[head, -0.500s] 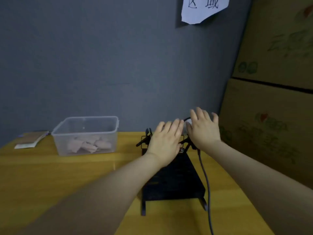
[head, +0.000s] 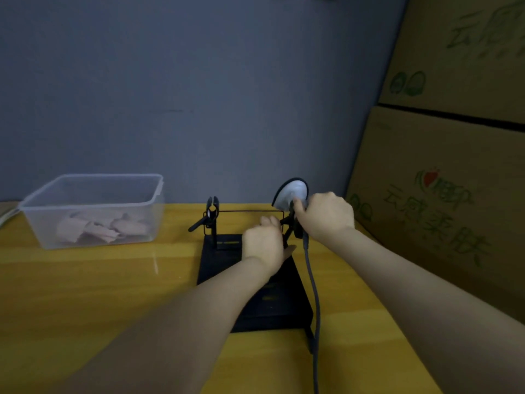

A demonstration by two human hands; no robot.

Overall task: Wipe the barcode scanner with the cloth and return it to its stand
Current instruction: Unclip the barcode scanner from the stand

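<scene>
One clear plastic tub (head: pixel 91 211) stands on the yellow bench (head: pixel 85 285), well to the left of the black stand (head: pixel 255 294). It has no lid on it, and inside lie crumpled pinkish cloths (head: pixel 99 227), heaped on its floor; their number cannot be told through the cloudy wall.

The stand is the only one of its kind here: a flat black base with a thin wire frame rising at its far end. Two black spring clamps sit on that frame, one clamp (head: pixel 208 217) at the far left corner of the stand and a second at the far right corner, mostly hidden by the hands.

The single barcode scanner (head: pixel 292 193) is at the far right corner of the stand, its pale rounded head poking up above the frame. The right hand (head: pixel 326 216) has its grip clamped around the scanner's handle, fingers curled tight. One grey cable (head: pixel 312 294) hangs from below that hand and runs down along the right edge of the stand toward the viewer.

The left hand (head: pixel 265 241) is over the far part of the stand, just left of the scanner, its grip pinched together at the right clamp's handles; how firmly it holds cannot be told.

Right of the stand, two cardboard boxes (head: pixel 454 194) with green print are stacked one on another.
</scene>
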